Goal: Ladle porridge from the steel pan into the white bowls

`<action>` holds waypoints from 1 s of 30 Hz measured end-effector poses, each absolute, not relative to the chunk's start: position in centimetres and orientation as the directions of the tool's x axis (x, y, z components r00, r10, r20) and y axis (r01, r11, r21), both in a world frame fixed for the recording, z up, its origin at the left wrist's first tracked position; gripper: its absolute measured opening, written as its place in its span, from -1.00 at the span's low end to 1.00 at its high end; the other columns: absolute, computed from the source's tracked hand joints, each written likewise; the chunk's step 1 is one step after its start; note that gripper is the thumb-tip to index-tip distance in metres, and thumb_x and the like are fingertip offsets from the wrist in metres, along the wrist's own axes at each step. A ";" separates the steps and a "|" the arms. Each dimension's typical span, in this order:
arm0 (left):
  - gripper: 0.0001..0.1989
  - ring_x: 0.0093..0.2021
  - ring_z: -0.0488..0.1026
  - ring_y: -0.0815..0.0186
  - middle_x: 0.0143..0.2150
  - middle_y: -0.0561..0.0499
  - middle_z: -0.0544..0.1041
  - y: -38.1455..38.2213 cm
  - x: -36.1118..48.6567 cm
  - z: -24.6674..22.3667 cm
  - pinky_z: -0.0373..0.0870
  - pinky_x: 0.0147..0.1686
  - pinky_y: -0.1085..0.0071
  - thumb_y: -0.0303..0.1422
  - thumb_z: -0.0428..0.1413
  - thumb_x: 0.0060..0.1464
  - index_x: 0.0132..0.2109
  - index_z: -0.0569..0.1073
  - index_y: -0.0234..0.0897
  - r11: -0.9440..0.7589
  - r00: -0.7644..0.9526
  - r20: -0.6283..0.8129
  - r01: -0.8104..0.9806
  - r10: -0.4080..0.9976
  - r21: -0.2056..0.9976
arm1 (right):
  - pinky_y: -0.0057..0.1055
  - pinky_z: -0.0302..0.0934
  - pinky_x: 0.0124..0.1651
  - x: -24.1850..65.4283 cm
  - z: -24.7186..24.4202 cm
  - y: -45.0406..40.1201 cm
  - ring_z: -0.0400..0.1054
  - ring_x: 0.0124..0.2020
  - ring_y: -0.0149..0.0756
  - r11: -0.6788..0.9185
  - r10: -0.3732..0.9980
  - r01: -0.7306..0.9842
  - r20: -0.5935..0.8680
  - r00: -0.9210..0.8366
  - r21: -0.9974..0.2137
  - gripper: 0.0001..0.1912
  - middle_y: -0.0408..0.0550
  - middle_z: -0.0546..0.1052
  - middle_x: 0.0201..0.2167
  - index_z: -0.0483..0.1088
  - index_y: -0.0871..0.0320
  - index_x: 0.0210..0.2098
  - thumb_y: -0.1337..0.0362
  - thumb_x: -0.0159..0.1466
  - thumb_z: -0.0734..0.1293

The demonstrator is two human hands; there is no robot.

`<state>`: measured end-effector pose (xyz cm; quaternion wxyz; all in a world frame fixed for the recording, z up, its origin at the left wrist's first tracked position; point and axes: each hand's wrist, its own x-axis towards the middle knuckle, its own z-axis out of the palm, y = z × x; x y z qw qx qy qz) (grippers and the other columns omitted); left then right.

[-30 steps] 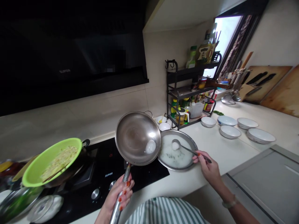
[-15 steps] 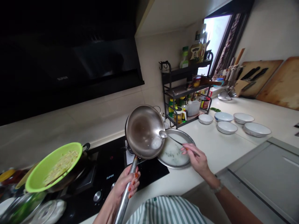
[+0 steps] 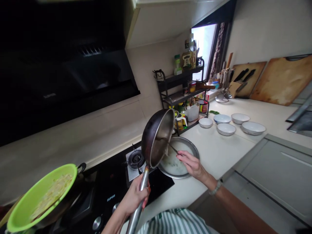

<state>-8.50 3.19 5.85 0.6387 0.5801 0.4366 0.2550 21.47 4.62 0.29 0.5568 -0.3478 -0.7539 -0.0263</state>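
My left hand [image 3: 138,194] is wrapped round the metal handle of a wok [image 3: 156,139]. The wok is tipped steeply to the right, its mouth facing a wide metal basin [image 3: 195,148] on the counter. In my right hand [image 3: 191,163] is a metal spoon [image 3: 173,149], whose bowl end reaches inside the wok. A little whitish stuff hangs at the wok's lower rim, over the basin. Cloudy white liquid with dark green bits [image 3: 176,164] fills the basin, partly hidden by the wok and my right hand.
A lime-green basket [image 3: 18,208] of pale strips sits at the left, over a dark pan. The gas burner [image 3: 136,158] lies bare behind the wok. Several white bowls [image 3: 226,129] stand on the right counter. Behind the basin is a black condiment rack [image 3: 181,94]; cutting boards [image 3: 280,79] lean farther right.
The wok has been tipped much further over towards the basin, showing its dark outside. My right hand has moved left with the spoon, now inside the wok. The view has shifted right.
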 end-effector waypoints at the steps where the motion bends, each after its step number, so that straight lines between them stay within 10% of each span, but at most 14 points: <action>1: -0.77 -0.78 0.18 0.50 -0.69 0.24 0.29 3.2 -8.4 5.9 0.14 -0.79 0.61 -0.40 0.13 -0.09 -0.32 0.19 -0.21 0.177 0.497 -0.253 0.195 0.830 0.965 | -0.36 0.46 -0.07 21.4 0.5 4.7 0.48 -0.02 -0.22 0.756 0.490 0.561 0.860 -0.144 -0.337 -0.66 0.17 0.51 -0.06 0.47 0.13 0.04 0.46 0.37 0.20; 30: -0.80 -0.76 0.19 0.50 -0.67 0.22 0.32 3.5 -9.0 6.1 0.16 -0.76 0.61 -0.45 0.10 -0.13 -0.34 0.21 -0.22 0.134 0.533 -0.230 0.214 0.814 0.968 | -0.32 0.30 0.19 21.3 0.1 -1.3 0.36 0.18 -0.19 0.743 0.512 0.666 0.694 -0.505 -0.064 -0.58 0.22 0.52 0.08 0.46 0.22 0.07 0.56 0.33 0.14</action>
